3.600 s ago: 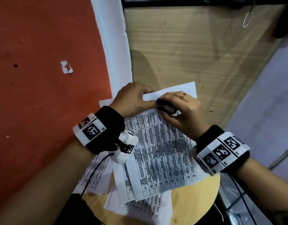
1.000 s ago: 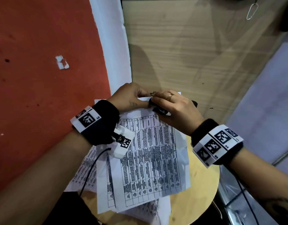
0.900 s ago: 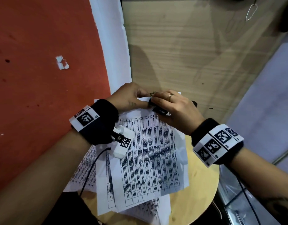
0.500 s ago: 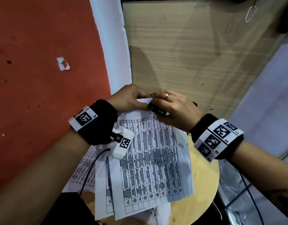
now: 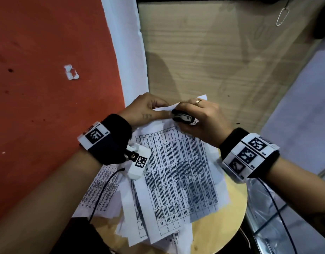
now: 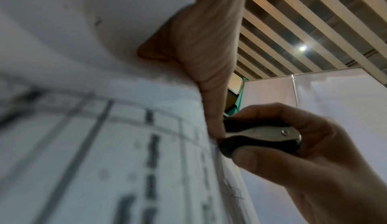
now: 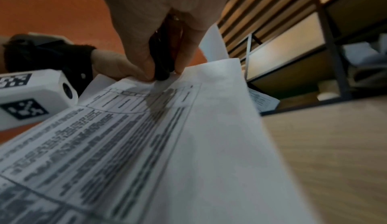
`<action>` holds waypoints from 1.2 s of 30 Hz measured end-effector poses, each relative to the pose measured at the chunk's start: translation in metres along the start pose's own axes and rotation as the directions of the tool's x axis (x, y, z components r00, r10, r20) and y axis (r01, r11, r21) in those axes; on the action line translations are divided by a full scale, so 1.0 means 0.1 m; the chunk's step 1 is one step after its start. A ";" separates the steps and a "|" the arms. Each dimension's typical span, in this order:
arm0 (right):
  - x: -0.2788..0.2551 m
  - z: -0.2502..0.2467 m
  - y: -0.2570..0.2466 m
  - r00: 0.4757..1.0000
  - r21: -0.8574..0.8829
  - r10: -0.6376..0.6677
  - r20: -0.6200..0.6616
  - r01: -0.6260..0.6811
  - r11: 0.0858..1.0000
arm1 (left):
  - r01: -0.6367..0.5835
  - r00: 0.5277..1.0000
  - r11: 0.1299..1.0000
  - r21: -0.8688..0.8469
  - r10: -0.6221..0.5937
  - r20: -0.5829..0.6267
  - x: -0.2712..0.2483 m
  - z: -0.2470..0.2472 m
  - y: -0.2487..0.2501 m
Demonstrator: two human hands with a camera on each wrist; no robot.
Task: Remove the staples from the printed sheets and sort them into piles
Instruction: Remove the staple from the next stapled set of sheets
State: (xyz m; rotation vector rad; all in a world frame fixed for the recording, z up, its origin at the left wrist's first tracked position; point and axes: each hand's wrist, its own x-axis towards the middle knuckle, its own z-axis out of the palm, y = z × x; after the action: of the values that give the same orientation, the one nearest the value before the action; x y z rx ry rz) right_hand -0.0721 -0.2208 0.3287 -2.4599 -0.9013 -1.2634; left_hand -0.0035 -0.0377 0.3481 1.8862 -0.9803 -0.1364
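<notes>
A stapled set of printed sheets [image 5: 180, 173] with a dense table hangs tilted above a round wooden stool. My left hand [image 5: 148, 112] pinches its top corner, thumb on the front and fingers behind. My right hand [image 5: 200, 116] grips a black and silver staple remover [image 5: 182, 117] whose jaws sit at that same top edge, right beside the left thumb. The left wrist view shows the staple remover [image 6: 259, 135] squeezed between thumb and fingers against the sheets [image 6: 104, 153]. From the right wrist, the remover [image 7: 163, 58] bites the paper's edge. The staple itself is hidden.
More printed sheets [image 5: 101, 189] lie spread on the round wooden stool [image 5: 233, 217] under the held set. An orange wall [image 5: 48, 88] stands at the left, a wooden panel [image 5: 222, 61] behind, and a plastic-covered thing [image 5: 267, 226] at the right.
Both hands have stayed together at the top corner of the set. The sheets have swung a little, their lower edge shifting right, and the right wrist has dropped slightly.
</notes>
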 end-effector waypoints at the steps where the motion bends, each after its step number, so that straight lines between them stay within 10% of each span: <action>1: -0.02 0.00 -0.01 0.999 0.032 0.040 -0.026 -0.039 0.999 | 0.001 1.000 1.000 -0.019 -0.001 0.003 0.00 0.00 0.02; 17: -0.07 0.07 -0.06 0.977 0.000 0.147 -0.157 -0.149 0.989 | -0.017 0.908 0.928 0.372 0.170 -0.384 0.01 0.25 -0.06; 22: -0.19 0.06 0.02 0.887 0.071 0.366 -0.281 -0.361 0.930 | 0.101 0.874 0.922 0.374 0.097 -0.477 -0.02 0.10 -0.30; 36: -0.63 0.47 0.13 0.630 0.220 0.762 0.148 -0.772 0.596 | 0.160 0.948 0.895 0.416 -0.022 -0.317 0.08 -0.10 -0.74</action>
State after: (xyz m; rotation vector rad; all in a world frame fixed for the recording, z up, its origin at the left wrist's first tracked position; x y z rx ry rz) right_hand -0.0610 -0.2356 0.2511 -2.2196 0.0672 -0.7068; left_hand 0.0490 -0.0209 0.2974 2.2794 -0.7462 0.3430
